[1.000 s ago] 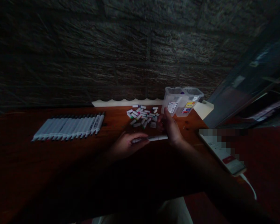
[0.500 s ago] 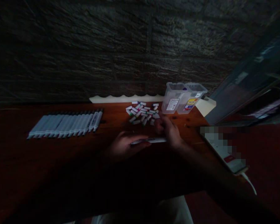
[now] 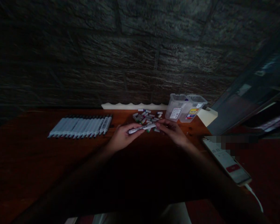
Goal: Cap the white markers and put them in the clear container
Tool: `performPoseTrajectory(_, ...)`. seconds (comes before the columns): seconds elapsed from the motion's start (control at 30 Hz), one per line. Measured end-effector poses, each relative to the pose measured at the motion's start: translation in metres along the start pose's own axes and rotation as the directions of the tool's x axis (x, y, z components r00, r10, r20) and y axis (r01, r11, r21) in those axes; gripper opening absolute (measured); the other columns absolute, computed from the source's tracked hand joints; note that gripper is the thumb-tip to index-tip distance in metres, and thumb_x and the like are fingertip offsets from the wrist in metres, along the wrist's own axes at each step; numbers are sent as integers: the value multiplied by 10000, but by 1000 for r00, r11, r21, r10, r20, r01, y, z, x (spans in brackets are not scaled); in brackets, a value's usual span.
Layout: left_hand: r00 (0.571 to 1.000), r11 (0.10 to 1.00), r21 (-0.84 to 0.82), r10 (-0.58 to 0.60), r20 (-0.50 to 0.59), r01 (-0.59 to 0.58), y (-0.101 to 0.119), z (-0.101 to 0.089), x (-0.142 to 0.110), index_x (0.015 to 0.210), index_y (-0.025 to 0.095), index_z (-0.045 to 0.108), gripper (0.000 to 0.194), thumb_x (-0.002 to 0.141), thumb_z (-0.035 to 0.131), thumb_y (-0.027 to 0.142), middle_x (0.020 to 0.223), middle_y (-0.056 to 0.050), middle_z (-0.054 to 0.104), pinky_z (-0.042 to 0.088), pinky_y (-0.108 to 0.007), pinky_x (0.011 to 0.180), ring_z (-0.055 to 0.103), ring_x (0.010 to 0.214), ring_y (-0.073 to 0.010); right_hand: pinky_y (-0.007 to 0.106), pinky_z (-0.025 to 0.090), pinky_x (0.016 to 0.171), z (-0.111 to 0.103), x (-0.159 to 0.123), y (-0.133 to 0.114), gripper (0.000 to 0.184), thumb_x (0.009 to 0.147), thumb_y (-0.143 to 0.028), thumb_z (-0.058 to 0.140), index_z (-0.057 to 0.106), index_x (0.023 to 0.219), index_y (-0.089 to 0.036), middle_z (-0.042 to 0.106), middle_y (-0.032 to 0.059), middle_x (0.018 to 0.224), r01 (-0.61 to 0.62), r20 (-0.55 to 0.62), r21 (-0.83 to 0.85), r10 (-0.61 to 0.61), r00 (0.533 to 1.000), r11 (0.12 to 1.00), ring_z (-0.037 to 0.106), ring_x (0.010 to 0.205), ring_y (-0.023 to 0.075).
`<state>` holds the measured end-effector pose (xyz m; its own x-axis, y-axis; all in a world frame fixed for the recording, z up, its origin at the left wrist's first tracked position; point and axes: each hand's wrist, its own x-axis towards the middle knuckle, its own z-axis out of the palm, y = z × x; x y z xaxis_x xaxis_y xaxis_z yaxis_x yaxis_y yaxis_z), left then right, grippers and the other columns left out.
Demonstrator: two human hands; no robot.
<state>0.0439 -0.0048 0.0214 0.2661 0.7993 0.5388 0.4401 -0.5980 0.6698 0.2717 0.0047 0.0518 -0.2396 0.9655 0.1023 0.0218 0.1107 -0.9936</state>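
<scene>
A white marker (image 3: 142,128) with dark print is held slantwise over the wooden table, its right end higher. My left hand (image 3: 120,137) is closed on its left part, thumb below and fingers above. At the right end, the fingers and thumb of my right hand (image 3: 174,132) pinch the marker; the tip itself is hidden there. Just behind both hands lies a loose pile of short white marker caps (image 3: 143,115) with coloured ends, partly covered by the hands and marker. Left of my hands, several white markers (image 3: 80,127) lie side by side in a slanted row.
Two clear plastic containers (image 3: 175,107) with labels stand at the back right. A pale strip with a wavy edge (image 3: 133,106) lies along the stone wall (image 3: 140,56). A phone (image 3: 228,163) with a white cable (image 3: 254,197) rests at the table's right edge. The light is dim.
The marker has gone from nearly level to tilted, and both hands have moved up toward the caps. My right hand, earlier raised in a loose fist by the marker's end, now pinches that end.
</scene>
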Motion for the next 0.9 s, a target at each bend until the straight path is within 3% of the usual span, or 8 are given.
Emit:
performPoseTrajectory(0.1, 1000, 999, -42, 13, -8, -14, 0, 0, 0, 1017, 172, 706, 242, 856, 640, 341, 958, -47, 760, 562, -239, 725, 706, 796, -162, 223, 333, 501, 2, -2, 2, 260, 728, -445, 735, 701, 854, -221, 619, -24, 692, -3, 41, 14, 2, 999, 1000, 468, 564, 93)
performPoseTrajectory(0.2, 1000, 998, -63, -14, 7, 14, -2, 0, 1, 1044, 171, 701, 258, 873, 614, 342, 973, -58, 755, 555, -254, 735, 698, 814, -167, 221, 304, 481, -3, 0, 6, 257, 739, -414, 725, 699, 914, -227, 618, -30, 707, 22, -22, 87, -21, 1000, 996, 433, 531, 83)
performPoseTrajectory(0.37, 991, 989, -80, -122, 51, 126, -12, -6, 3, 1024, 143, 706, 287, 887, 585, 364, 762, -41, 736, 514, -237, 609, 651, 650, -148, 215, 257, 456, -12, 4, 10, 219, 767, -358, 690, 675, 954, -246, 571, -44, 706, 81, -104, 249, -56, 993, 965, 389, 505, 72)
performPoseTrajectory(0.53, 995, 999, 15, -47, -91, 48, -15, -6, 2, 1057, 170, 711, 281, 841, 646, 337, 671, 6, 633, 413, -199, 497, 530, 560, -106, 207, 242, 453, -7, 5, 9, 235, 758, -393, 721, 674, 921, -230, 542, -48, 678, 58, -139, 250, -24, 990, 967, 379, 497, 60)
performPoseTrajectory(0.67, 995, 999, 39, -18, -95, 21, -10, -5, 1, 1079, 184, 704, 283, 834, 656, 318, 663, 18, 602, 407, -190, 504, 528, 572, -100, 214, 249, 459, -7, 6, 9, 266, 734, -391, 738, 690, 925, -213, 551, -40, 688, 39, -182, 236, 5, 983, 971, 381, 511, 65)
performPoseTrajectory(0.9, 996, 1000, 3, 9, -91, -8, -8, -6, 4, 1039, 174, 710, 228, 861, 632, 292, 637, 23, 558, 398, -190, 507, 518, 566, -97, 224, 229, 453, -9, 4, 7, 245, 742, -356, 709, 680, 959, -245, 522, -51, 678, 58, -133, 286, -20, 991, 956, 353, 495, 71)
